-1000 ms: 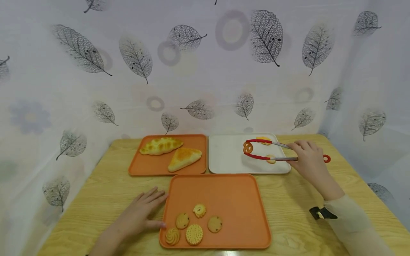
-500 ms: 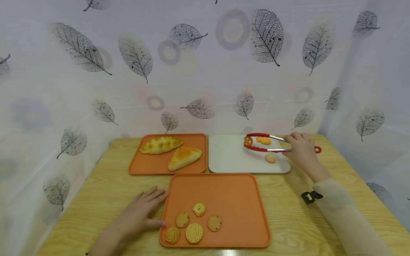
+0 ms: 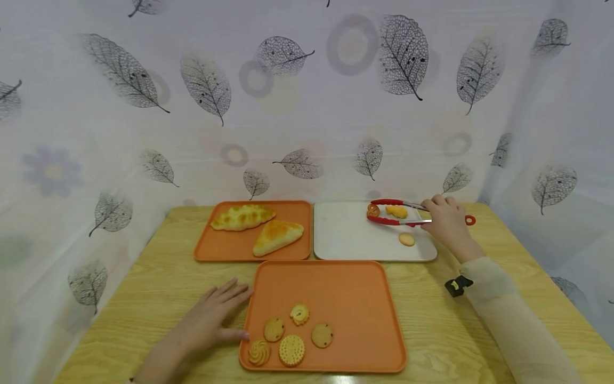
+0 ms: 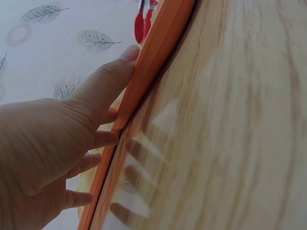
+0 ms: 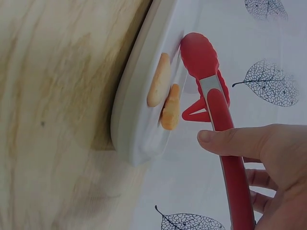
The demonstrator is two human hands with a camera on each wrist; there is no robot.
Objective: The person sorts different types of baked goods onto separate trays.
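Observation:
In the head view my right hand (image 3: 446,220) grips red-and-silver tongs (image 3: 392,220) over the back right part of a white tray (image 3: 336,240). The tong tips are on either side of a brown pretzel-shaped biscuit (image 3: 373,211). Beside it on the tray are an orange fish-shaped cracker (image 3: 397,212) and a small round biscuit (image 3: 407,239). The right wrist view shows the thumb laid along the tongs' red handle (image 5: 235,187); the pretzel is hidden there. My left hand (image 3: 208,317), fingers spread, rests against the left rim of the front orange tray (image 3: 355,314).
Several cookies lie on the front tray's left half, among them a chocolate-chip cookie (image 3: 322,335) and a swirl cookie (image 3: 259,353). Behind stands another orange tray (image 3: 220,250) with a braided bread (image 3: 243,217) and a triangular pastry (image 3: 278,238). A leaf-print curtain (image 3: 307,117) surrounds the wooden table (image 3: 158,272).
My right hand has shifted back and slightly left. The tongs and the pretzel moved toward the white tray's back edge, uncovering the fish cracker and round biscuit. My left hand stayed put.

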